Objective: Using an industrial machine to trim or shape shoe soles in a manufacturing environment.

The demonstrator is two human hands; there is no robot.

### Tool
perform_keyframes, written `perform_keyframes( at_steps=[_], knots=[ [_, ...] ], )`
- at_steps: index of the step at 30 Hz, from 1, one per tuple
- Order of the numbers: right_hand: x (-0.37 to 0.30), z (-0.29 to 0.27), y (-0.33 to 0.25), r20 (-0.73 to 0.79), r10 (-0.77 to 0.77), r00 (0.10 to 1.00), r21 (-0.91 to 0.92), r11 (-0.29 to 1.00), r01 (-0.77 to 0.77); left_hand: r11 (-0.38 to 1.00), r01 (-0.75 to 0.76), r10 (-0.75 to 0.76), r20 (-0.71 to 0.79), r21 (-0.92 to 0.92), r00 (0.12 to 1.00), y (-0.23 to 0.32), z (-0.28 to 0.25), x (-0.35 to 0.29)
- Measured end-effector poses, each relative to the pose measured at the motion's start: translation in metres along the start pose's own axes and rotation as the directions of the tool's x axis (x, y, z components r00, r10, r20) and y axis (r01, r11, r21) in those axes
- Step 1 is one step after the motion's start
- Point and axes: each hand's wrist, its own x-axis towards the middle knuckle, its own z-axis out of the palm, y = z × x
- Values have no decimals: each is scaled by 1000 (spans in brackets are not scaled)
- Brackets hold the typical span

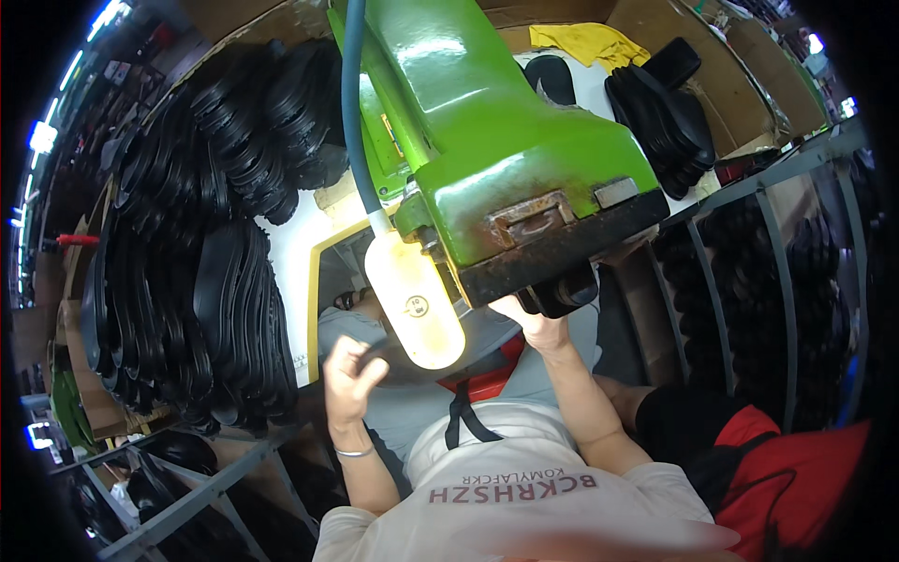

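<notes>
My left hand [350, 379] is raised left of the yellow-white lamp [415, 304], fingers curled and thumb up. Between them shows the end of a dark curved piece [376, 353], like the edge of a shoe sole; the lamp hides the rest. My right hand [538, 325] reaches under the head of the green machine [524, 159], beside a black rounded part [567, 292]. The machine hides its fingertips, so what it holds cannot be seen.
Piles of black shoe soles [239, 314] fill the white tabletop [292, 258] at left; a smaller stack [660, 122] stands at far right by a yellow cloth [595, 42]. A blue-grey hose [353, 112] runs down to the lamp. Metal racks [716, 281] flank me.
</notes>
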Motion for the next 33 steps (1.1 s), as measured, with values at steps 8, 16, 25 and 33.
perform_keyframes(
  at_steps=[8, 16, 25, 33],
  knots=[
    [10, 8, -6, -47, 66, 997, 164, 985, -58, 863, 151, -288, 223, 482, 931, -46, 93, -29],
    [-8, -13, 10, -47, 130, 990, 133, 983, -123, 995, -92, 84, 170, 41, 982, -16, 139, 8],
    [52, -137, -70, -783, -145, 605, -85, 988, 128, 599, -666, 778, -126, 445, 616, 88, 55, 146],
    [174, -118, 100, -579, 15, 815, -338, 905, -257, 143, 31, 466, -95, 989, 880, 154, 53, 294]
  ],
)
